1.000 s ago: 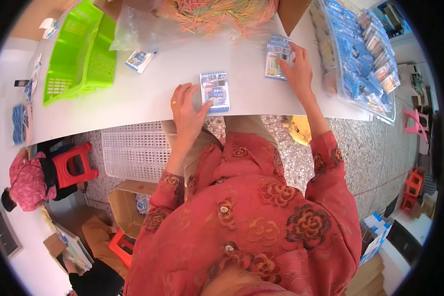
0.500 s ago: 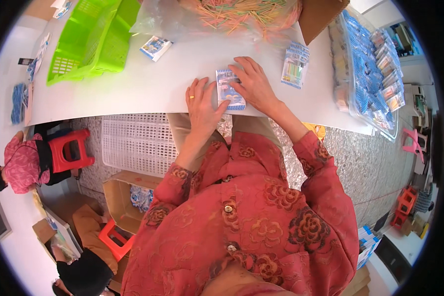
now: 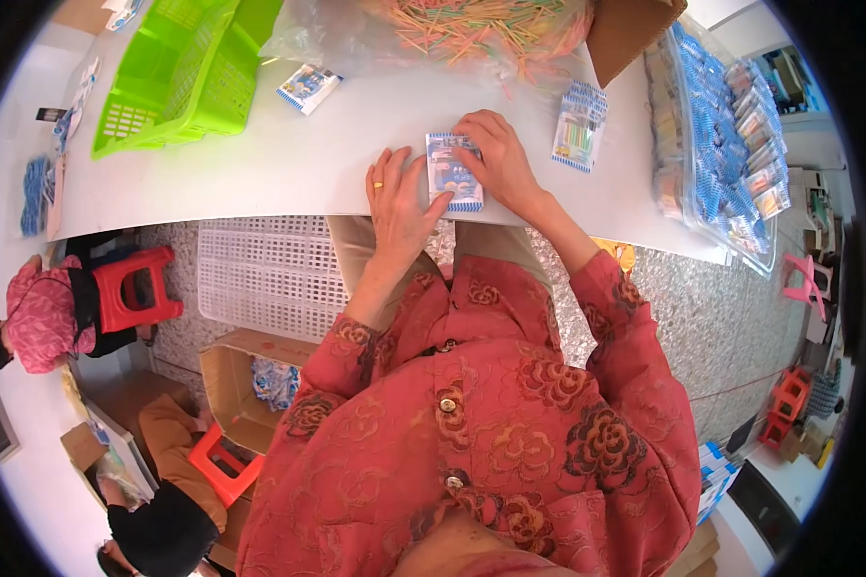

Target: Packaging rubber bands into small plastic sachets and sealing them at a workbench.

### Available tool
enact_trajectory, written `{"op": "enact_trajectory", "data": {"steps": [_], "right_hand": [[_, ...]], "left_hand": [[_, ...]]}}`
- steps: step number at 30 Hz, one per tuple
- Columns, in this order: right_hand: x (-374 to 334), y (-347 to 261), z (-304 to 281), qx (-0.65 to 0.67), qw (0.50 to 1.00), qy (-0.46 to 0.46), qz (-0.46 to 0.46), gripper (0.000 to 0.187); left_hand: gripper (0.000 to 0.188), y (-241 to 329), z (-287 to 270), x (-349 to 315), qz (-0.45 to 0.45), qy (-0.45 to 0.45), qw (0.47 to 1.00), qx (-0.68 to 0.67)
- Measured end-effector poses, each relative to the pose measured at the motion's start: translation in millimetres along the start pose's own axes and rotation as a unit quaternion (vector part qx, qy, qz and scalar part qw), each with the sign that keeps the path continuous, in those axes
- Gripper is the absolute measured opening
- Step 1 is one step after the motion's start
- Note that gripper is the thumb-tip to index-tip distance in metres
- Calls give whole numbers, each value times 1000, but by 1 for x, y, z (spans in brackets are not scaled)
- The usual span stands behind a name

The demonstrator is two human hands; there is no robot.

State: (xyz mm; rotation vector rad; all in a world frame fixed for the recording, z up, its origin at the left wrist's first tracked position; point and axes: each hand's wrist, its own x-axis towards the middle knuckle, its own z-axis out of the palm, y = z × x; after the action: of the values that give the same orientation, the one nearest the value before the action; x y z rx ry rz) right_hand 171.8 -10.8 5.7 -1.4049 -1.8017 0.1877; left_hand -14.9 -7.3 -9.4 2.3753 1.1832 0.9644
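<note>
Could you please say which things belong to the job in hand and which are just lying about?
Likely job: printed packet, touched by left hand and right hand; coloured sticks; packet-filled tub.

Likely idle: white crate; red stools at right.

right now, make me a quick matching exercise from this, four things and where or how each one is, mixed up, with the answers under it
Things
1. green basket
2. loose coloured sticks
3. white crate
4. packet nearest the left hand

Places or states
A. below the table's near edge
B. partly covered by the right hand
C. on the table's left side
D. in a clear bag

Pairs: 1-C, 2-D, 3-A, 4-B
</note>
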Motion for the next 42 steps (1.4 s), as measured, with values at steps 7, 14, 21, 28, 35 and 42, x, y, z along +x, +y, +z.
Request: {"op": "enact_trajectory", "data": {"steps": [7,14,21,28,35,42], "right_hand": [[1,7,6,8,1000,12,17,21],[-3,8,6,19,999,36,23,17],[2,6,5,76,996,11,53,12],[12,11,5,42,997,-32,57,11],[8,-3,3,-13,997,-20,-67,16],[3,-2,-7,-8,1000,6,14,28]], "left_hand": [[56,0,0,0,-3,-1,1000,2],[61,0,0,1,-2,-6,1000,14],[65,0,-1,1,-3,-13,1000,22],[63,-1,0,1,1,-17,1000,12],[68,0,-2,3,-10,-16,1000,-4],[75,-1,-4,12,-16,-16,1000,-15]]}}
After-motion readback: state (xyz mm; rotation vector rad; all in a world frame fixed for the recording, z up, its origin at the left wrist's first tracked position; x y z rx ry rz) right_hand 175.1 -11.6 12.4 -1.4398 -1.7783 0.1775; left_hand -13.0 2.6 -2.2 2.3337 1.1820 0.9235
